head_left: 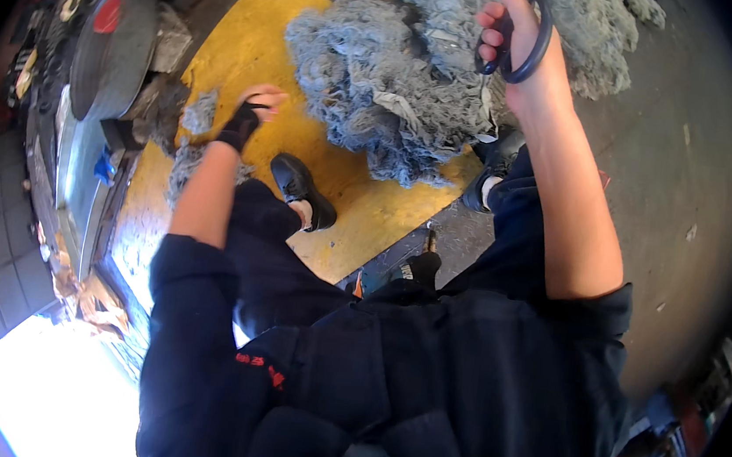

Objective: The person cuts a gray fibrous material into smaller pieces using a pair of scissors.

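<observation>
My right hand (515,36) is raised at the top right, closed on a pair of scissors with large dark handle loops (542,45); the blades do not show clearly. Below and left of it lies a big heap of grey-blue fluffy fibre (363,74), with pale scraps of cloth in it. My left hand (258,111), in a black wrist wrap, hovers left of this heap over the yellow floor. Its fingers reach toward the heap, slightly blurred, and hold nothing I can see. Small grey tufts (201,113) lie close to the left wrist.
The heap rests on a yellow floor panel (244,27) beside dark grey floor (677,197). More grey fibre (591,39) lies beyond my right hand. At the left stand a round metal drum (127,56) and a cluttered metal bench (81,170). My shoes (301,189) are near the heap.
</observation>
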A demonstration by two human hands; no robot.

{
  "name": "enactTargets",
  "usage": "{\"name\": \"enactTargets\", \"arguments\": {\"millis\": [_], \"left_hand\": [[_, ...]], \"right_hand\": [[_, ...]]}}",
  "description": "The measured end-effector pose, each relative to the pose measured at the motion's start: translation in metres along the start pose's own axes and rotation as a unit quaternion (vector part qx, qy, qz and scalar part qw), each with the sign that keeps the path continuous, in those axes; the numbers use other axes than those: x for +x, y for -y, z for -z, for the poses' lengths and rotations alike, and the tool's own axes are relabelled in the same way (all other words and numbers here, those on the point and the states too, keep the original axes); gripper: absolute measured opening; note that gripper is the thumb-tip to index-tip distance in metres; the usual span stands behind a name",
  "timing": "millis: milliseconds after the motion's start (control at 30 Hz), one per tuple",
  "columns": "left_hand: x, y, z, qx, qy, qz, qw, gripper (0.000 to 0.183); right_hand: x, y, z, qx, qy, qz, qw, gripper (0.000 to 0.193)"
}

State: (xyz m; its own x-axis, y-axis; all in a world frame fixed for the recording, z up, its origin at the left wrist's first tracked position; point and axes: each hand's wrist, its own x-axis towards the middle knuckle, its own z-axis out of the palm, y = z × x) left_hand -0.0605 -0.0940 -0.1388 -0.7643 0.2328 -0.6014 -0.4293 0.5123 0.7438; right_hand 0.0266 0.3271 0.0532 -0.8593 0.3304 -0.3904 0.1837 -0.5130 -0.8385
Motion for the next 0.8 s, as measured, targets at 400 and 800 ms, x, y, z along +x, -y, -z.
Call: {"name": "enactTargets", "arguments": {"millis": [400, 800], "left_hand": [[0.107, 0.026, -0.251, -0.230, -0.172, 0.276, 0.917, 0.048], [-0.026, -0.095, -0.164, -0.386, 0.070, -0.092, 0.915, 0.014]], "right_hand": [[-0.005, 0.019, 0.002, -0.093, -0.015, -0.059, 0.994, 0.035], [0.017, 0.000, 0.019, -0.182, 0.009, 0.114, 0.977, 0.047]]}}
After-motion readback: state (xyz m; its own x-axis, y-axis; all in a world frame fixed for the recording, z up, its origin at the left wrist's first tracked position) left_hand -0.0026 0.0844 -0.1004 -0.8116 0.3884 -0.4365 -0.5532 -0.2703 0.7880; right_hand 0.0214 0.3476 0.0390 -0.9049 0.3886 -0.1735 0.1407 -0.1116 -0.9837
